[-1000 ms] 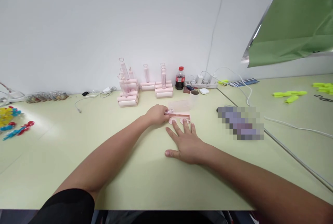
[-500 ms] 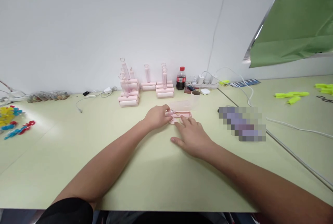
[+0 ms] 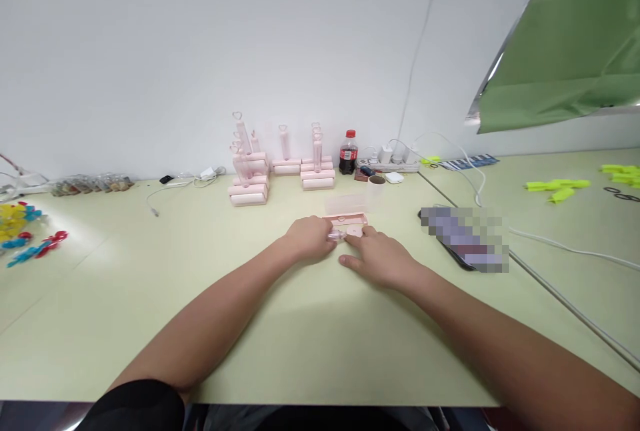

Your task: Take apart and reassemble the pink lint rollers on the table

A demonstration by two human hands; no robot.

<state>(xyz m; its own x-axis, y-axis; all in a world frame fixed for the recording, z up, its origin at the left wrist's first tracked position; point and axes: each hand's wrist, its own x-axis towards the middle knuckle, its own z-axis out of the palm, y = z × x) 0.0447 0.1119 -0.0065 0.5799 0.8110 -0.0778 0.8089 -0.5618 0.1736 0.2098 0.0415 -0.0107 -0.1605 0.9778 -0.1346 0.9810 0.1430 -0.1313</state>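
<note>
My left hand (image 3: pixel 310 239) is closed around a pink, see-through handle (image 3: pixel 335 235) of a lint roller; its far end points right, toward my other hand. My right hand (image 3: pixel 384 257) lies low over the table with the thumb spread from the fingers, and its fingertips touch a small pale pink flat piece (image 3: pixel 355 231). Just beyond both hands lies an open pink case (image 3: pixel 345 219), its translucent lid (image 3: pixel 346 204) raised at the back. The fingers partly hide the handle and the flat piece.
Finished-looking pink lint rollers (image 3: pixel 249 194) stand along the wall beside a cola bottle (image 3: pixel 348 154) and a power strip (image 3: pixel 397 165). A white roll (image 3: pixel 376 192) is behind the case. A phone (image 3: pixel 463 237), partly blurred, lies right. Yellow-green pieces (image 3: pixel 557 185) lie far right.
My left hand has come slightly nearer and right with the handle, now in front of the case instead of at its left end. My right hand has shifted a little to the right.
</note>
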